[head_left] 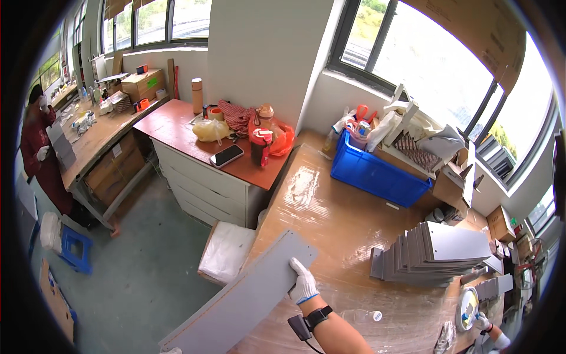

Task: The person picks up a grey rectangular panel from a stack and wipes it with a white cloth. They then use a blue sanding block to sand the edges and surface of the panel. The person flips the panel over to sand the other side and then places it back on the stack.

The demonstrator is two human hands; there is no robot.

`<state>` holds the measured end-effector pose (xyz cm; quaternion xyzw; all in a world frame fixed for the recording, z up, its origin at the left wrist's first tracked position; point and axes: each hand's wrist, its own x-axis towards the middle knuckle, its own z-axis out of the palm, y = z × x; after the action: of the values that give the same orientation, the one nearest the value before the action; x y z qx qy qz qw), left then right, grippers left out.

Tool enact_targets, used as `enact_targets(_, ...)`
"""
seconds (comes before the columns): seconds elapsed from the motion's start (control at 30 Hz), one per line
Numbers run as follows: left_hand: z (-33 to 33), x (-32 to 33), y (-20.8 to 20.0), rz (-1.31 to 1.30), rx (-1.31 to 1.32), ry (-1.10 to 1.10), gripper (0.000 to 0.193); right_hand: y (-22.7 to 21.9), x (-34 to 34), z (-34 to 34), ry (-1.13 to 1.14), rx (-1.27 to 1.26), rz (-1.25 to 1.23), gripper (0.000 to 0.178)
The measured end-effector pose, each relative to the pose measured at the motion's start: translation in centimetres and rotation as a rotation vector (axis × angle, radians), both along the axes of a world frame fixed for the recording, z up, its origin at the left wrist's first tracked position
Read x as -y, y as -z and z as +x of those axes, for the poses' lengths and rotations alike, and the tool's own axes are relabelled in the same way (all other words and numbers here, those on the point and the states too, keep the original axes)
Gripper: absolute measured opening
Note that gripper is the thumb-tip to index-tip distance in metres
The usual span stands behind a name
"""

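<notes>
A long flat grey board (236, 295) with small holes at its far end slants across the table's near left edge, its lower end hanging over the floor side. My right hand (304, 284), in a white knitted glove, is closed on the board's right edge near the far end. A dark strap with a small black device and cable circles my right wrist. Only a bit of my white-gloved left hand (172, 351) shows at the bottom rim, on the board's lower end; most of its fingers are cut off.
A tall stack of grey boards (436, 248) stands on the film-covered table (330, 218). Behind it is a blue crate (377, 177). At the right, another person's gloved hand (483, 323) is by a round white lid (467, 307). A clear bottle (359, 316) lies near my right forearm.
</notes>
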<state>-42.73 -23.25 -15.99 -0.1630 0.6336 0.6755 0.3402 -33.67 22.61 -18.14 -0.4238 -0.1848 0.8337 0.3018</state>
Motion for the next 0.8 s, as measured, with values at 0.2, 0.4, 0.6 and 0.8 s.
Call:
enact_targets(0.2, 2.2, -10.8, 0.1, 0.253, 0.246, -0.026, 0.039, 0.8, 0.2, -1.2, -0.079, 0.161, 0.052, 0.040)
enact_targets(0.4, 4.6, -19.3, 0.8, 0.270, 0.302, -0.016, 0.026, 1.9, 1.1, 0.3, -0.227, 0.374, 0.242, 0.044)
enact_targets(0.6, 7.8, -23.2, 0.1, 0.141, 0.479, 0.061, 0.020, 5.4, -1.3, 4.7, -0.509, 0.754, 0.584, 0.050)
enact_targets(0.8, 8.1, -23.7, 5.8, 0.392, 0.490, 0.039, 0.042, 0.3, -0.9, 3.2, -0.654, 1.015, 0.659, 0.055)
